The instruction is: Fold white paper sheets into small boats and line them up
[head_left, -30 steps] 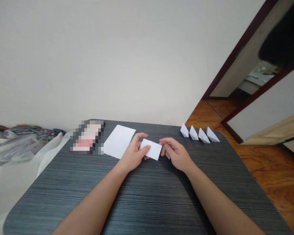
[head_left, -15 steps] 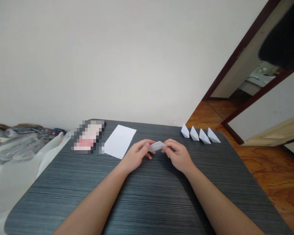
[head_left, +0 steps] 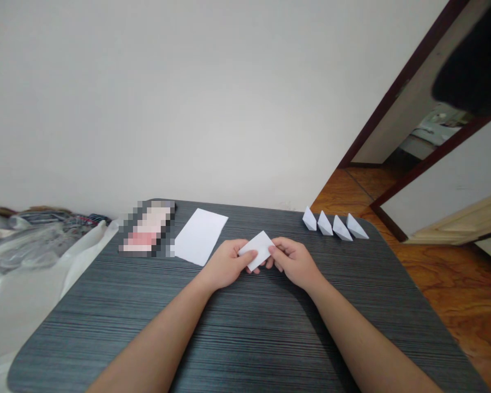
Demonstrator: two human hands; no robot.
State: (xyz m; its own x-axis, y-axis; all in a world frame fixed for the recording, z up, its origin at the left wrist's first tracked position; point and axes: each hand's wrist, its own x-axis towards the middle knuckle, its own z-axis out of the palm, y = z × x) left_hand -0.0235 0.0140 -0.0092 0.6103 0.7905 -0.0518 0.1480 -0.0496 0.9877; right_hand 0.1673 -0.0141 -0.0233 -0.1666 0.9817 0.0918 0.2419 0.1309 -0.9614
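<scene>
A small folded piece of white paper (head_left: 261, 245) is held over the middle of the table, its flat face turned up like a diamond. My left hand (head_left: 228, 263) pinches its left and lower side, thumb on top and fingers beneath. At its right corner, my right hand (head_left: 293, 261) grips it between thumb and curled fingers. To the left of my left hand lies white sheet paper (head_left: 200, 236) with a rough lower edge. Several folded white paper boats (head_left: 324, 224) stand in a row at the table's far right.
The dark wood-grain table (head_left: 237, 338) meets a pale wall (head_left: 213, 98). A pixelated flat item (head_left: 149, 226) lies at the far left. Beyond the left edge are plastic-covered bundles (head_left: 36, 245). On the right are a wooden floor (head_left: 454, 289) and a doorway (head_left: 393, 125).
The folded paper has tilted from nearly edge-on to face-up, showing a full diamond. My left thumb now lies across its face, and both hands have shifted slightly.
</scene>
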